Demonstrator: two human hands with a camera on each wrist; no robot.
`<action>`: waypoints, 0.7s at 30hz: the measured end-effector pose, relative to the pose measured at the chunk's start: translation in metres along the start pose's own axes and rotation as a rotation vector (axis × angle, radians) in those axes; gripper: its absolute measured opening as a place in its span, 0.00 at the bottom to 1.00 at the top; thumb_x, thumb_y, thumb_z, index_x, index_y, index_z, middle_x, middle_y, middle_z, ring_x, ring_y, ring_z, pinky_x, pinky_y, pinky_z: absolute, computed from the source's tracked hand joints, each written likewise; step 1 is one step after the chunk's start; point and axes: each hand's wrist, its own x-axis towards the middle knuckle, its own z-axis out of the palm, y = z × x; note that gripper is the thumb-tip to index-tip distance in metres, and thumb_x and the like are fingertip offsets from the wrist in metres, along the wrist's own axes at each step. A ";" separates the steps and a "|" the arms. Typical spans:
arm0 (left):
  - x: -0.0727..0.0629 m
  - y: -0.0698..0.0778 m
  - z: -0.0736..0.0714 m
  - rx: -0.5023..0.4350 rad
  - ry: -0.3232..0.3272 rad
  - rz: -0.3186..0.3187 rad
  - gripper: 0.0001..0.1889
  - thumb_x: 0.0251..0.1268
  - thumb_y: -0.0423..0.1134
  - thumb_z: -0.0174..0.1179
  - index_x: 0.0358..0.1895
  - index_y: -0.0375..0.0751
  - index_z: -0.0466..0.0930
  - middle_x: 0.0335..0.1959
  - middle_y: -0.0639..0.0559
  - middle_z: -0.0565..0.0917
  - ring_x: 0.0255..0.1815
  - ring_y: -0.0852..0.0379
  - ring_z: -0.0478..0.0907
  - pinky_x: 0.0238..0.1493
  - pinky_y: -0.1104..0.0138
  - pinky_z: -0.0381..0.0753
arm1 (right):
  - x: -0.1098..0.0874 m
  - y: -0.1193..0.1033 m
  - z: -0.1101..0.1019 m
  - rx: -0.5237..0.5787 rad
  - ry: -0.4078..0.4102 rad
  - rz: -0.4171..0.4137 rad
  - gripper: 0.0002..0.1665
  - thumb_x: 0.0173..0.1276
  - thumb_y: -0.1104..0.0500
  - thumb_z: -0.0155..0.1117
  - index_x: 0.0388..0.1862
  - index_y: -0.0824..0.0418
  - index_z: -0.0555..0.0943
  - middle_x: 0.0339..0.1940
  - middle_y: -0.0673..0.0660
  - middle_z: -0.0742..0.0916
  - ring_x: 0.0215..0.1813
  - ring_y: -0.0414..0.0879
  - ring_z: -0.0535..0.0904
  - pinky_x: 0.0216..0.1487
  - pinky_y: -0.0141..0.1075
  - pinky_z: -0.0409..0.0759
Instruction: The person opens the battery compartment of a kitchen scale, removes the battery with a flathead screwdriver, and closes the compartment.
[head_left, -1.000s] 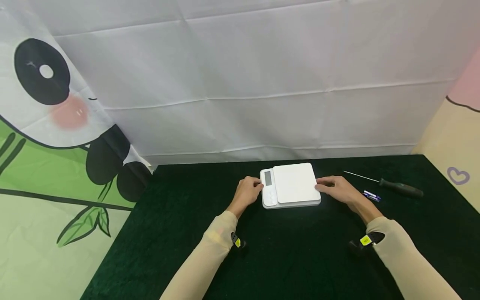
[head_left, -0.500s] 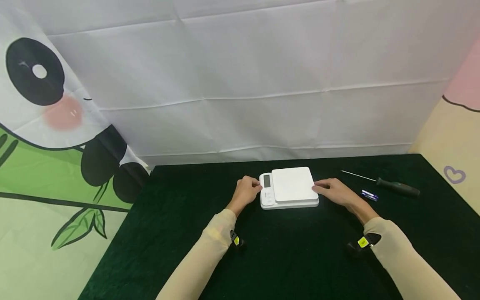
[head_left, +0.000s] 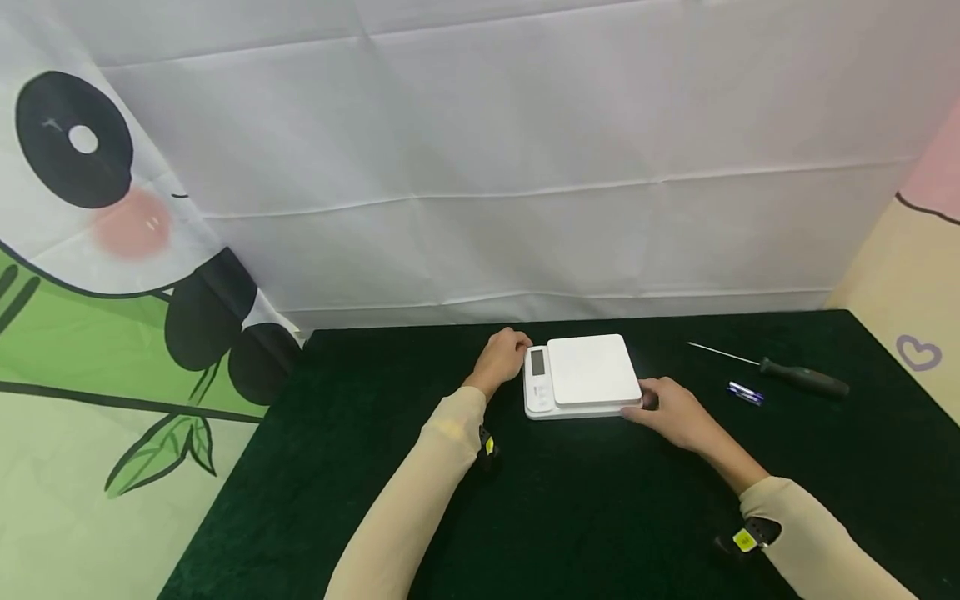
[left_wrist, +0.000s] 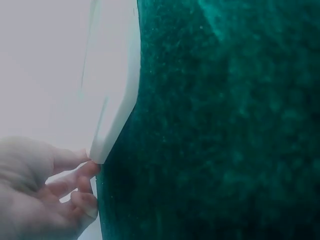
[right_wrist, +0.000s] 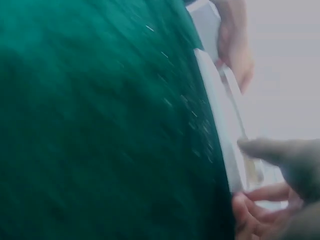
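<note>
A white kitchen scale (head_left: 592, 371) lies on the dark green cloth, its small grey display (head_left: 537, 362) at the left end. My left hand (head_left: 501, 360) pinches its far left corner; in the left wrist view, the fingertips (left_wrist: 86, 167) meet at that corner. At the near right corner, my right hand (head_left: 671, 412) grips the edge. The right wrist view shows the right thumb (right_wrist: 265, 150) on the scale's upper side and the fingers (right_wrist: 242, 207) low at the corner. That view is blurred, and some fingertips are hidden.
Right of the scale lie small blue-and-silver batteries (head_left: 745, 392). A screwdriver (head_left: 806, 380) with a dark handle lies beyond them, its shaft pointing left. A white cloth backdrop (head_left: 525, 242) hangs behind the far edge of the table. Printed cloths hang at both sides.
My left hand has shifted from the scale's left side to its far left corner. My right hand has slid toward me to the near right corner. The scale's far edge has lowered slightly.
</note>
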 end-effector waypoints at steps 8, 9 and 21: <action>0.002 -0.003 0.002 -0.015 -0.010 0.019 0.14 0.77 0.33 0.47 0.51 0.39 0.84 0.46 0.46 0.78 0.43 0.53 0.73 0.46 0.63 0.77 | -0.002 -0.008 0.009 -0.082 0.081 0.077 0.31 0.64 0.58 0.68 0.61 0.74 0.72 0.42 0.64 0.77 0.39 0.51 0.73 0.36 0.39 0.72; 0.002 -0.004 0.001 -0.022 -0.010 0.024 0.14 0.76 0.33 0.48 0.51 0.38 0.84 0.47 0.45 0.78 0.43 0.52 0.73 0.47 0.62 0.77 | -0.001 -0.008 0.009 -0.083 0.082 0.079 0.31 0.64 0.58 0.68 0.62 0.74 0.72 0.42 0.64 0.77 0.39 0.51 0.73 0.36 0.39 0.72; -0.008 -0.020 -0.007 -0.028 -0.020 0.048 0.12 0.74 0.32 0.52 0.44 0.40 0.86 0.49 0.45 0.82 0.47 0.51 0.75 0.53 0.58 0.77 | 0.011 0.000 0.000 -0.081 0.097 0.090 0.26 0.67 0.59 0.65 0.59 0.72 0.74 0.40 0.63 0.77 0.38 0.52 0.72 0.34 0.38 0.70</action>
